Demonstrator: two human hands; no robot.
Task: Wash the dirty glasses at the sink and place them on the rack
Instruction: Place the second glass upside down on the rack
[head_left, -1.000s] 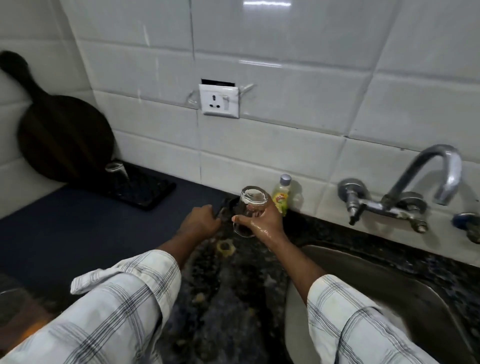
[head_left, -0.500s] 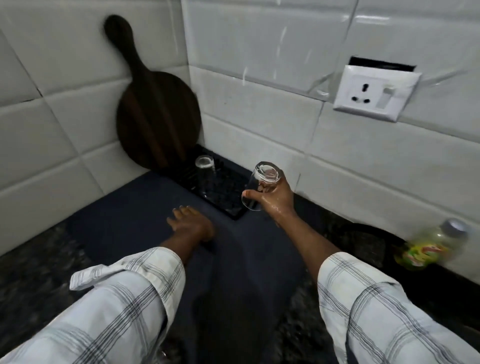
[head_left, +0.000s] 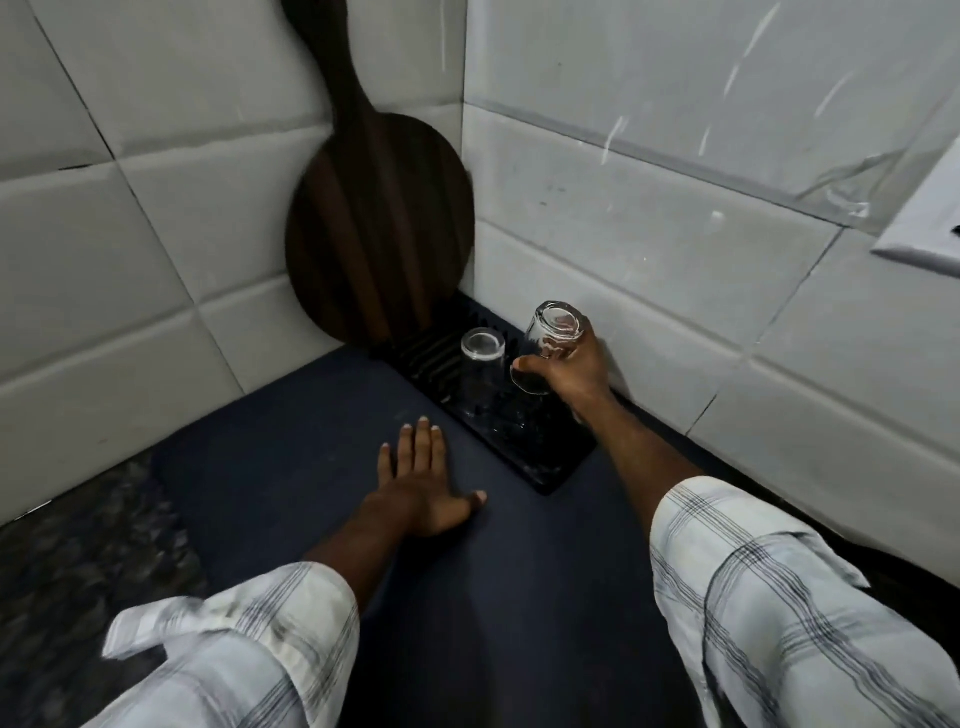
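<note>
My right hand (head_left: 574, 371) grips a clear glass (head_left: 553, 332), held upside down and tilted just above the black ribbed rack (head_left: 545, 467) at the wall. Another clear glass (head_left: 482, 371) stands upside down on the rack, right beside the held one on its left. My left hand (head_left: 423, 483) lies flat with fingers spread on the dark blue mat (head_left: 291, 457), in front of the rack. The sink is out of view.
A dark round wooden board (head_left: 379, 228) with a handle leans in the tiled corner behind the rack. A white wall socket (head_left: 930, 228) shows at the right edge. Speckled stone counter (head_left: 78, 561) lies left of the mat.
My view has swung left from the sink to the corner. My right hand carried the glass over to the rack and lowered it beside the standing glass. My left hand flattened on the mat.
</note>
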